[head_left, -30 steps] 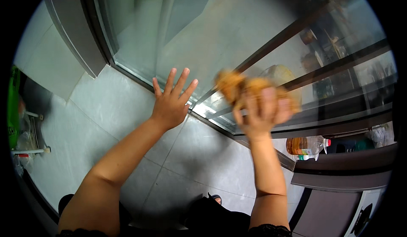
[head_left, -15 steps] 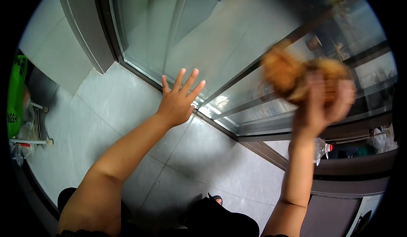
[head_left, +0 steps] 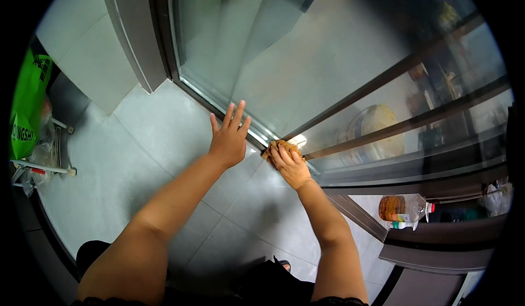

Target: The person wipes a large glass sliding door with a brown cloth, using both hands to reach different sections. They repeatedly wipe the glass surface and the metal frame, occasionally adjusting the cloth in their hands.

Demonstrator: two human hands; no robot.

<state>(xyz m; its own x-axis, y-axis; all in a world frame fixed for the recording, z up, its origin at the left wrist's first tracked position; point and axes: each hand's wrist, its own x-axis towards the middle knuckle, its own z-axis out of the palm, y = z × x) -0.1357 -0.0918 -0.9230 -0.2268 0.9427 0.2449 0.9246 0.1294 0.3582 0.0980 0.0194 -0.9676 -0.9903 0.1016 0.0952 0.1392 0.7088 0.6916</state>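
Observation:
My right hand (head_left: 291,165) presses a crumpled orange-brown cloth (head_left: 280,148) against the lower part of a glass sliding door (head_left: 306,71), close to its bottom frame. The fingers lie curled over the cloth and hide part of it. To the left of it, my left hand (head_left: 228,140) is held with fingers stretched out, near the door's dark bottom frame (head_left: 198,94). It holds nothing. Whether its fingertips touch the glass I cannot tell.
Grey floor tiles (head_left: 219,218) lie below my arms. At the right stands a large bottle of amber liquid with a red cap (head_left: 395,208). A green bag (head_left: 28,106) hangs by a white rack (head_left: 46,168) at the far left. Behind the glass is a round pale tub (head_left: 377,128).
My right hand has swung down and left with the cloth, from high in front of the glass to the door's lower edge. The left hand stays nearly where it was, its fingers closer together.

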